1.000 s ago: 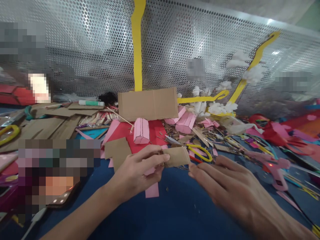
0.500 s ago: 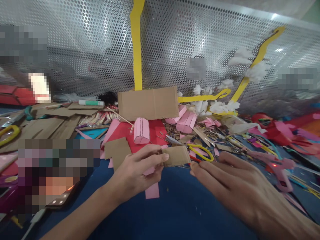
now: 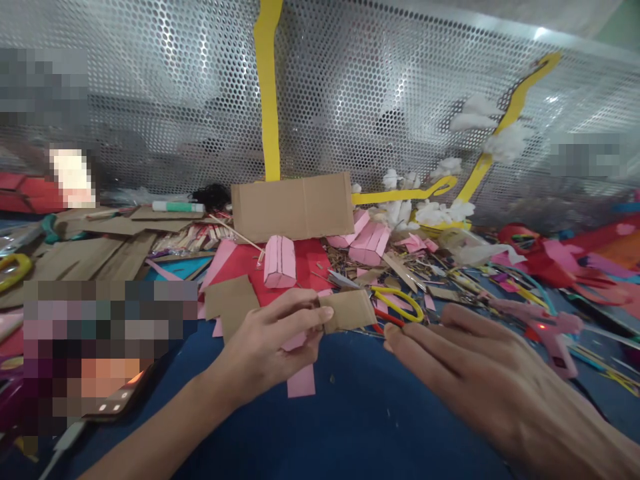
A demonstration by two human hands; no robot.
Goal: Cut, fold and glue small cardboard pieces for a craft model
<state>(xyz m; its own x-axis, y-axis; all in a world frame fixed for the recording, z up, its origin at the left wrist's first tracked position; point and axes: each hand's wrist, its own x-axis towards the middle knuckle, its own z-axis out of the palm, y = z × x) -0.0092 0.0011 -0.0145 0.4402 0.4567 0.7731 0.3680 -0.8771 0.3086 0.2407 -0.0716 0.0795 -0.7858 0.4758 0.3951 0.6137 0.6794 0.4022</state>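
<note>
My left hand [image 3: 277, 340] pinches a small rectangle of brown cardboard [image 3: 349, 311] between thumb and fingers, above the blue table. My right hand [image 3: 457, 373] is just right of the cardboard's free end, a small gap away. Its fingertips are pressed together; whether anything is in them is hidden. Behind the cardboard lie scissors with a yellow handle [image 3: 410, 313] and a red handle [image 3: 389, 318]. A strip of pink paper [image 3: 301, 381] shows below my left hand. Farther back, a folded pink paper box [image 3: 280, 262] rests on red paper [image 3: 311, 257].
A larger cardboard piece [image 3: 293, 207] stands against the perforated metal screen [image 3: 340, 93]. On the right lies a pink glue gun [image 3: 550, 327] with a lit red light. Cardboard scraps [image 3: 95, 260] are at left, near a phone [image 3: 113, 403]. Scraps and sticks cover the back.
My right fingertips have drawn slightly away from the cardboard's right end. My left hand keeps its hold. The whole view has shifted a little.
</note>
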